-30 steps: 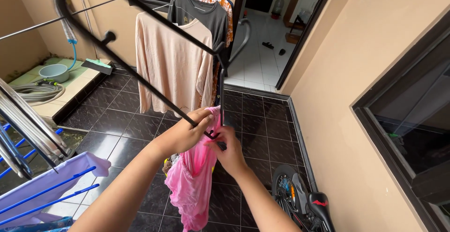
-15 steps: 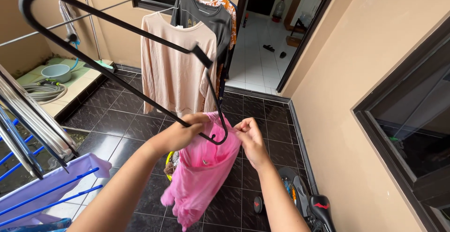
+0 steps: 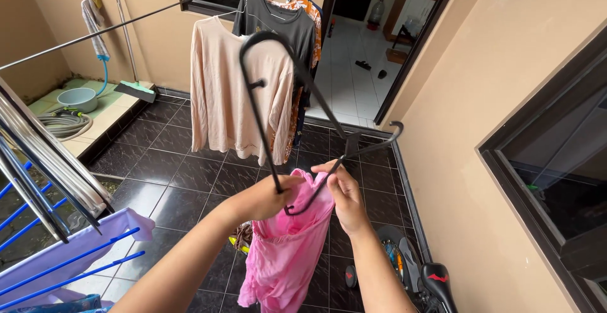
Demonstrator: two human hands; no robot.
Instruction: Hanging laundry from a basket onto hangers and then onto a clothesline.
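Observation:
My left hand (image 3: pixel 265 198) grips the top of a pink garment (image 3: pixel 288 250) together with one arm of a black plastic hanger (image 3: pixel 278 104). My right hand (image 3: pixel 344 190) pinches the hanger's other arm near the garment's neck opening. The hanger stands nearly upright, with its lower end inside the neck of the garment and its hook (image 3: pixel 386 137) pointing right. The garment hangs down between my forearms.
A beige long-sleeved shirt (image 3: pixel 234 92), a dark grey shirt (image 3: pixel 278 19) and an orange patterned one hang on a line ahead. A metal drying rack (image 3: pixel 44 167) with lilac cloth (image 3: pixel 69 250) stands at left. A small bike (image 3: pixel 411 275) is at lower right, an open doorway (image 3: pixel 354 47) beyond.
The hanger has swung from lying across the upper left to nearly upright in front of me. My right hand moved from the garment's edge onto the hanger arm.

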